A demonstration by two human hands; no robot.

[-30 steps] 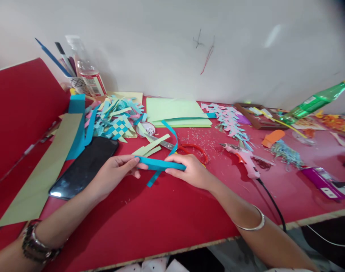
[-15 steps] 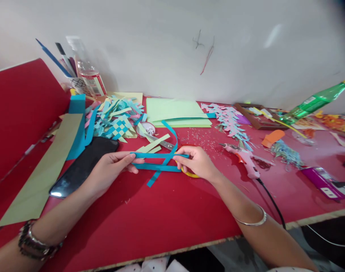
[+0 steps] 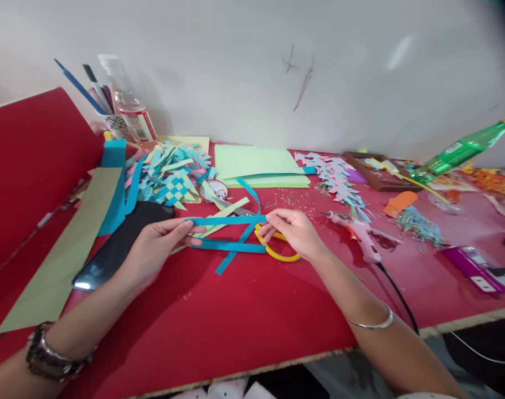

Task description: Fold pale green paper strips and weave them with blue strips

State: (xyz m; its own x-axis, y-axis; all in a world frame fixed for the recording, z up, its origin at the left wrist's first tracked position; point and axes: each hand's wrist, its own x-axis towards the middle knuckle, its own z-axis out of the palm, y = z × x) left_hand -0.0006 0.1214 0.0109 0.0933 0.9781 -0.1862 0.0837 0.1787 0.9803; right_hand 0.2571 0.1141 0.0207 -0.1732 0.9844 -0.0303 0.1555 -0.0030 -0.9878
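Observation:
Stretched between my two hands is a blue paper strip (image 3: 227,220), held just above the red table. My left hand (image 3: 163,241) pinches its left end between thumb and fingers. At the other end, my right hand (image 3: 292,230) pinches the strip with thumb and forefinger. Below it lies another blue strip (image 3: 231,246), which crosses a longer curved blue strip (image 3: 223,264) on the table. Scissors with yellow handles (image 3: 283,258) lie beneath my right hand, their blades pointing up and left. Pale green strips (image 3: 224,213) are scattered behind the held strip.
A black phone (image 3: 119,244) and long green paper (image 3: 61,260) lie left. Behind are a heap of paper strips (image 3: 169,172), green sheets (image 3: 256,160) and a plastic bottle (image 3: 130,105). To the right are a pink glue gun (image 3: 362,238), a green bottle (image 3: 464,149) and a purple device (image 3: 477,271).
My right hand has shifted slightly right and up to the strip's end, pulling the strip straighter. More of the yellow scissor handles shows. My left hand has moved slightly left.

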